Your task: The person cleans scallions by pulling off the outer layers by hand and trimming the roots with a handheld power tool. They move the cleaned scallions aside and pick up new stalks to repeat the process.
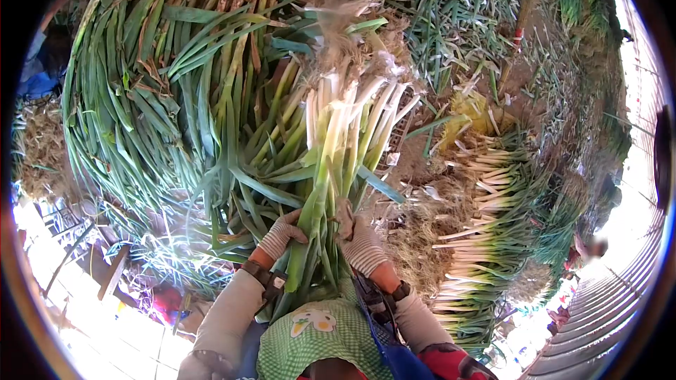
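A bunch of long green onions [331, 141] stands out in front of me, with its white stems and brown hairy roots pointing away and its green leaves toward my body. My left hand [284, 233], in a striped knit glove, is closed around leaves at the bunch's left side. On the other side my right hand [362, 243], also gloved, grips the leaves, and its fingertips look soiled. Some fingers of both hands are hidden by the leaves. The lower leaf ends run down to my green checked clothing [320, 338].
A large heap of untrimmed green onions [141, 91] lies at the left. To the right is a row of peeled green onions [486, 239], roots leftward, near a yellow bag [468, 116]. Leaf scraps [458, 21] litter the ground at the top, beside a broom-like stick [520, 35].
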